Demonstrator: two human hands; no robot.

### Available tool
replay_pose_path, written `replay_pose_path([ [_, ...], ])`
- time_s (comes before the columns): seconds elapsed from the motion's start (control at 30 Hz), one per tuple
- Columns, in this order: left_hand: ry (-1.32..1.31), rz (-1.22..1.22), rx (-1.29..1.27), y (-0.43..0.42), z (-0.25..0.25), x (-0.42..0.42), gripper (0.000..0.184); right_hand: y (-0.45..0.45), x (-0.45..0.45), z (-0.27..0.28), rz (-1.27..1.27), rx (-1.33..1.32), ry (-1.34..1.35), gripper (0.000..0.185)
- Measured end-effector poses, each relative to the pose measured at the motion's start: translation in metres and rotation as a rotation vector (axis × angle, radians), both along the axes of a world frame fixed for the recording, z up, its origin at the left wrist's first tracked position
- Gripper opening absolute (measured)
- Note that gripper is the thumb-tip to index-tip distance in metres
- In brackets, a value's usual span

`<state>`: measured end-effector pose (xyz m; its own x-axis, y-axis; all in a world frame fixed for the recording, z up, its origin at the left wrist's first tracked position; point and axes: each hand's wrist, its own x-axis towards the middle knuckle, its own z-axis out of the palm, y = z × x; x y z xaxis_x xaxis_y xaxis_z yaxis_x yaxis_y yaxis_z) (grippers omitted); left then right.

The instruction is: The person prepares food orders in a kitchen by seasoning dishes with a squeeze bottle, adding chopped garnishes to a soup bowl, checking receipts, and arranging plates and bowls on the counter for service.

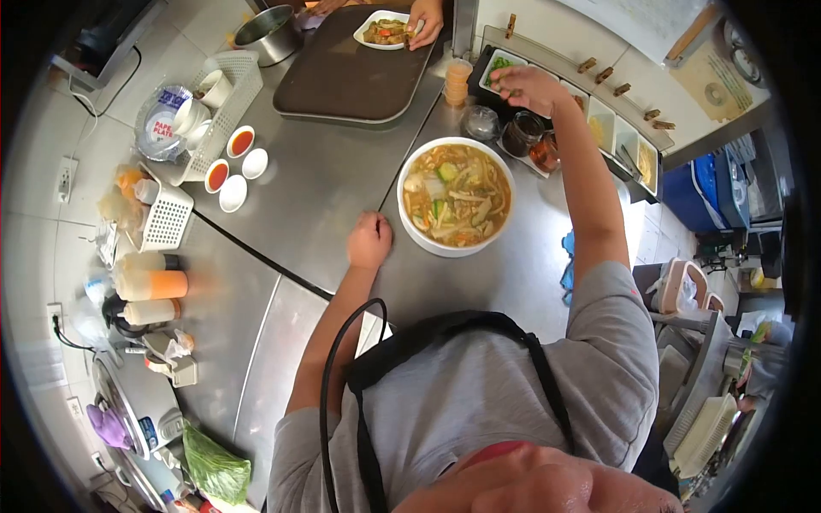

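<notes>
A large white bowl (499, 231) of soup with vegetables and noodle-like strips stands on the steel counter in front of me. My left hand (370, 239) rests on the counter just left of the bowl, curled into a fist with nothing visible in it. Beyond the bowl, my right hand (526, 89) is stretched over the row of topping tubs, fingers extended and apart. Its fingertips are at the tub of chopped green herbs (503, 65); whether they touch the herbs I cannot tell. Below that hand are a jar of dark sauce (522, 134) and a jar of reddish sauce (545, 155).
Another person's hand (425, 21) holds the edge of a plate of food (382, 31) over a brown tray (346, 73). Small sauce cups (242, 142), a white basket (244, 77) and squeeze bottles (150, 285) stand left. Stacked orange-topped cups (457, 81) stand behind the bowl.
</notes>
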<state>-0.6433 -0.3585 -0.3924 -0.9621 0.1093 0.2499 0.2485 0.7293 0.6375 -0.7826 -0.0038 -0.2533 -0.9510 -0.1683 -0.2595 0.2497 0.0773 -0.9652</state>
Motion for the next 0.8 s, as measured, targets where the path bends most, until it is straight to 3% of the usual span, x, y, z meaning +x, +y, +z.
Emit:
replay_pose_path([
  [0.13, -0.014, 0.031, -0.019, 0.001, 0.001, 0.002, 0.008, -0.066, 0.066, 0.020, 0.309, 0.279, -0.010, 0.029],
  [0.2, -0.038, 0.053, -0.042, 0.002, 0.005, 0.004, 0.010, -0.091, 0.085, 0.024, 0.556, 0.668, 0.088, 0.031],
  [0.23, -0.031, 0.058, -0.047, 0.002, 0.005, 0.004, 0.010, -0.090, 0.081, -0.008, 0.652, 0.784, 0.376, 0.028],
  [0.33, -0.008, 0.062, -0.046, 0.001, 0.002, 0.005, 0.010, -0.112, 0.104, 0.001, 0.340, 0.834, 0.521, 0.019],
  [0.37, -0.003, 0.060, -0.034, 0.001, 0.001, 0.005, 0.010, -0.116, 0.105, -0.004, 0.188, 0.983, 0.674, 0.013],
  [0.47, 0.012, 0.048, -0.007, 0.002, 0.000, 0.004, 0.009, -0.132, 0.121, -0.009, 0.061, 1.149, 0.672, 0.017],
  [0.6, 0.016, 0.026, -0.020, 0.000, -0.006, 0.001, 0.008, -0.127, 0.133, -0.003, 0.312, 1.248, 0.601, 0.018],
  [0.73, 0.020, 0.040, -0.036, 0.002, -0.003, 0.005, 0.008, -0.133, 0.129, 0.011, 0.310, 1.346, 0.347, 0.026],
  [0.77, 0.021, 0.043, -0.048, 0.002, -0.002, 0.005, 0.009, -0.122, 0.134, -0.008, 0.380, 1.214, 0.625, 0.023],
  [0.8, 0.024, 0.045, -0.062, 0.002, -0.001, 0.003, 0.009, -0.109, 0.128, -0.018, 0.305, 1.199, 0.666, 0.022],
])
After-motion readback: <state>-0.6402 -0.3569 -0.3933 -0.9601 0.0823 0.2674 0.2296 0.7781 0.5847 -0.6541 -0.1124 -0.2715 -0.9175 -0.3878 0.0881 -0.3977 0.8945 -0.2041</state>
